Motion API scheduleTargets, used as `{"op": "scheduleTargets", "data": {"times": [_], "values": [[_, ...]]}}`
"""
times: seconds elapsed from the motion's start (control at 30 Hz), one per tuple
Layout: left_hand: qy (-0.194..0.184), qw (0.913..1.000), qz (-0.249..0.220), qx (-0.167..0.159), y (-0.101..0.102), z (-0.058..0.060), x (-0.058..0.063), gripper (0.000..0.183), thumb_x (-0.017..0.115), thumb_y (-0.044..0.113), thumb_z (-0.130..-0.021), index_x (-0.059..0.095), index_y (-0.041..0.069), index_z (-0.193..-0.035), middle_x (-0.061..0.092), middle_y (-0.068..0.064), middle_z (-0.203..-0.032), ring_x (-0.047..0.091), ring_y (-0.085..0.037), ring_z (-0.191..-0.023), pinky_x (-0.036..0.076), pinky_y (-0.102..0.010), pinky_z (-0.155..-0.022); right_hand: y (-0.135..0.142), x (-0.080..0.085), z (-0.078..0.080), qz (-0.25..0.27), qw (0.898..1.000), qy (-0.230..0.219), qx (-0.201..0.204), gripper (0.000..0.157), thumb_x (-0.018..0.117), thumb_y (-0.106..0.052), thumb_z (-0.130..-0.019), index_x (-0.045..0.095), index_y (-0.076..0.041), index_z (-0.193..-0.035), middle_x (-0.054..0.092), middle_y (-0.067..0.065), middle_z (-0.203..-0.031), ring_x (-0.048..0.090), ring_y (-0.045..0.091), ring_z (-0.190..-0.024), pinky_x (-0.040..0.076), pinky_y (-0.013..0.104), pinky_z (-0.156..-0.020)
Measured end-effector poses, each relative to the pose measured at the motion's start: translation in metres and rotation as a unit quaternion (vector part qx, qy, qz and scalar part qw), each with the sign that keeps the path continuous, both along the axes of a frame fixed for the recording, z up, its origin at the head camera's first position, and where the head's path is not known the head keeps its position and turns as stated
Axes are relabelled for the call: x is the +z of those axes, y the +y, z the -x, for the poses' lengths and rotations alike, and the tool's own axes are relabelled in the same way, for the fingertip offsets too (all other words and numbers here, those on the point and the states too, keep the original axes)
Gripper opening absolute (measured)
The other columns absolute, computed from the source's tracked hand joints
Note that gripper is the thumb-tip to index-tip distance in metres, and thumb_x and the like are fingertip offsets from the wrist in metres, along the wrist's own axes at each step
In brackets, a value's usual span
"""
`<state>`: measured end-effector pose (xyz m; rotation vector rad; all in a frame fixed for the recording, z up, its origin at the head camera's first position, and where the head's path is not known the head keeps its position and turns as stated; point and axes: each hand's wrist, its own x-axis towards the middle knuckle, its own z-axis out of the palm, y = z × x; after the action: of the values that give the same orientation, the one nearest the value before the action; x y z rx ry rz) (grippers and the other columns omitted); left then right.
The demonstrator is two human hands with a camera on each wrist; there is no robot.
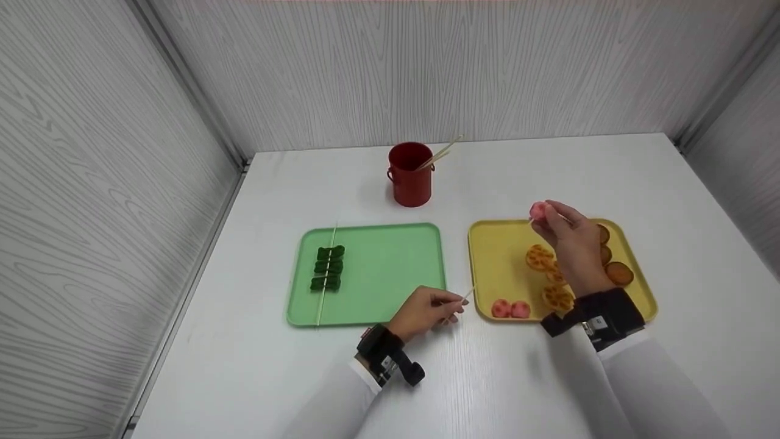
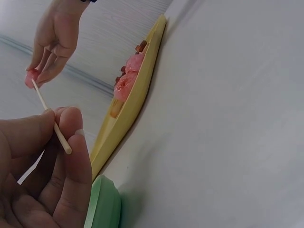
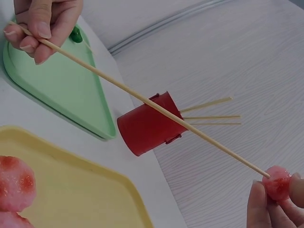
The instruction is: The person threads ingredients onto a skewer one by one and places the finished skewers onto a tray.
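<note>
My left hand (image 1: 454,302) pinches the blunt end of a thin wooden skewer (image 3: 142,97) between thumb and fingertips, just off the yellow tray's (image 1: 493,256) near left corner. The skewer slants up to the right, and its point touches a small pink ball (image 1: 537,210). My right hand (image 1: 545,213) pinches that ball in its fingertips, raised above the tray's far side. Two more pink balls (image 1: 510,309) lie at the tray's front edge, with lotus root slices (image 1: 540,257) and brown slices (image 1: 618,273) partly hidden behind my right hand.
A green tray (image 1: 390,268) on the left holds a skewer threaded with green pieces (image 1: 328,268). Behind the trays, a red cup (image 1: 411,177) holds spare skewers. Grey panel walls close in the white table on three sides.
</note>
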<state>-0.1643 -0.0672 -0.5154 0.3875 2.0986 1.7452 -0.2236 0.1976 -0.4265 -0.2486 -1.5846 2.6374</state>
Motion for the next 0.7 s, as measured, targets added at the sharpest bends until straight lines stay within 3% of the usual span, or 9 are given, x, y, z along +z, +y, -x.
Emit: {"op": "scheduleTargets", "data": {"times": [0.13, 0.47, 0.7], "values": [[0.001, 0.9999, -0.01, 0.0, 0.001, 0.001, 0.0, 0.019, 0.063, 0.005, -0.094, 0.071, -0.005, -0.109, 0.072, -0.018, -0.097, 0.063, -0.006, -0.067, 0.052, -0.018, -0.059, -0.002, -0.003, 0.0, -0.013, 1.0, 0.0, 0.01, 0.035, 0.065, -0.013, -0.091, 0.057, 0.003, -0.121, 0.068, 0.007, -0.102, 0.066, 0.016, -0.096, 0.053, 0.027, -0.089], [0.0, 0.9995, -0.019, 0.025, 0.006, 0.002, 0.001, 0.019, 0.062, 0.004, -0.095, 0.071, -0.005, -0.108, 0.069, -0.026, -0.099, 0.062, -0.006, -0.066, 0.053, -0.02, -0.059, -0.009, -0.019, -0.007, -0.079, 0.996, -0.031, 0.031, 0.054, 0.064, -0.021, -0.092, 0.048, 0.006, -0.136, 0.065, 0.005, -0.11, 0.066, 0.012, -0.101, 0.051, 0.025, -0.091], [0.011, 0.9993, -0.021, 0.03, 0.008, -0.01, 0.033, 0.022, 0.061, 0.004, -0.096, 0.068, -0.01, -0.11, 0.067, -0.031, -0.099, 0.061, -0.007, -0.068, 0.056, -0.025, -0.064, -0.021, -0.035, -0.013, -0.132, 0.989, -0.035, 0.052, 0.049, 0.062, -0.022, -0.096, 0.05, 0.005, -0.135, 0.065, 0.003, -0.109, 0.066, 0.011, -0.1, 0.051, 0.025, -0.091]]}}
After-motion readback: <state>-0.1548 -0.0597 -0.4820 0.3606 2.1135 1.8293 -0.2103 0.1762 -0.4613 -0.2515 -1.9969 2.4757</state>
